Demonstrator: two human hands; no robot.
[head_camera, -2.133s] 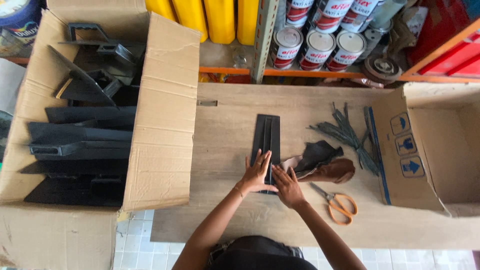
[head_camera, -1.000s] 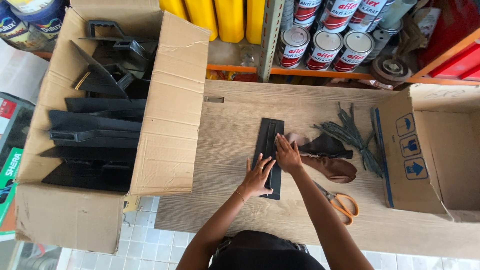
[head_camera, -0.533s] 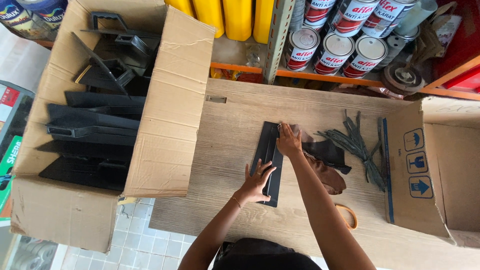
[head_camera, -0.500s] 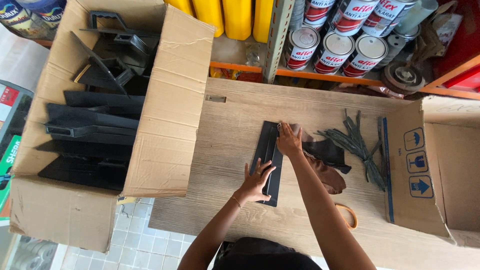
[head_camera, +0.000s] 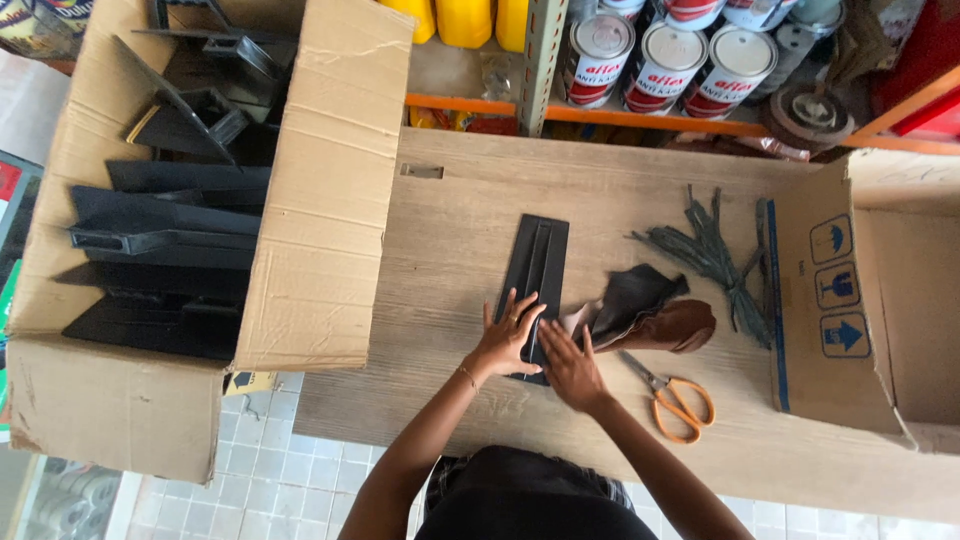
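Right now we have both hands flat on the near end of a long black ribbed strip (head_camera: 535, 280) that lies lengthwise across the middle of the wooden bench (head_camera: 450, 400). Our left hand (head_camera: 505, 340) presses on the strip's left side with its fingers (head_camera: 522, 322) spread wide and holding nothing; our right hand (head_camera: 570, 362) lies just beside it, fingers spread and pointing toward the left hand, palm down on the strip's near right corner. The two hands nearly touch; whether they do, we cannot tell.

Just right of the strip sits a crumpled pile of dark and brown leather scraps (head_camera: 650, 312), touching or almost touching the strip's edge. Nearer the bench's front edge, orange-handled scissors (head_camera: 672, 398) lie closed, close to our right forearm. Farther toward the right end of the bench lies a loose bundle of grey-green strips (head_camera: 710, 255), next to the flap of an open cardboard box (head_camera: 860, 300) lying on its side.

Off the bench's left end stands a large cardboard carton (head_camera: 320, 200) full of black plastic parts (head_camera: 165, 240). Beyond the far edge, a shelf holds paint tins (head_camera: 665, 60) and yellow bottles (head_camera: 465, 15).
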